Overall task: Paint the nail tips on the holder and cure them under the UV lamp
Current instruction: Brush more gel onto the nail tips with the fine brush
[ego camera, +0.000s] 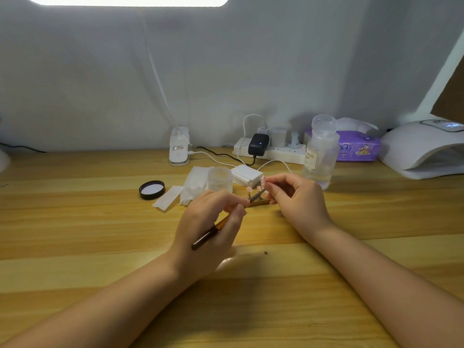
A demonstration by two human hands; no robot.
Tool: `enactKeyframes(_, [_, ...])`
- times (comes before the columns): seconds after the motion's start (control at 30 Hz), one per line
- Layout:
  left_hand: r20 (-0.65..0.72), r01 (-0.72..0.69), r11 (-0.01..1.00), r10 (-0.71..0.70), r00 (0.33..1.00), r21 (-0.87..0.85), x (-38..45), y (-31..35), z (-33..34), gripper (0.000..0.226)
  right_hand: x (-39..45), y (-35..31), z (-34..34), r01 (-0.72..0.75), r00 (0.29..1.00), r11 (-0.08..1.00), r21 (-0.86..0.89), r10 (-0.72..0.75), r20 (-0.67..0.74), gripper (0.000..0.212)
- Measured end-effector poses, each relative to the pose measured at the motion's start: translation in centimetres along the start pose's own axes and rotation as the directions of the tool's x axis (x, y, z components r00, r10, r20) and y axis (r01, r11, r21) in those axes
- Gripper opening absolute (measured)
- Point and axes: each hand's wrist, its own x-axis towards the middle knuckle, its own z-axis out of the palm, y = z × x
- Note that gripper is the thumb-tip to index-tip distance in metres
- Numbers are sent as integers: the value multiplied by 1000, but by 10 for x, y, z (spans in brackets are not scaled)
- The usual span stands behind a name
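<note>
left hand (211, 222) gripping, right hand (293, 197) pinching

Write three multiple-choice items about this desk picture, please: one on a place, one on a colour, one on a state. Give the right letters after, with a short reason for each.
1. Where does the UV lamp stand?
A. at the far right of the table
B. at the far left of the table
C. between the two hands

2. What colour is the tissue pack?
A. green
B. purple
C. red

3. In what state is the small clear jar?
A. closed with its lid
B. lying on its side
C. open, with the black lid lying apart on the table

Key:
1 A: the white lamp sits at the right edge, near the wall.
2 B: its wrapper is purple, with white tissue coming out on top.
3 C: the jar stands upright without a cap, and the lid rests to its left, inner side up.
</note>
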Motion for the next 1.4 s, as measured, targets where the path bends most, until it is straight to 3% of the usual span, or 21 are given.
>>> enactKeyframes(0.2, [-32,-17,1000,18,999,25,2,-3,0,31,0,0,0,17,1000,1000,-8,-17,8,16])
enactKeyframes(0.47, [-11,27,999,-27,1000,-17,2,-1,-1,29,0,0,0,20,1000,999,32,-21,14,27])
enactKeyframes(0.63, [-76,-11,1000,11,997,6,3,0,0,29,-1,-1,0,25,999,999,37,-26,25,26])
enactKeyframes(1.17, [-73,-43,999,45,996,32,2,-8,2,28,-1,1,0,41,998,999,17,-41,39,21])
enactKeyframes(1.4, [-80,1,999,-4,997,-44,1,-5,1,25,0,2,1,25,999,999,41,-26,37,19])
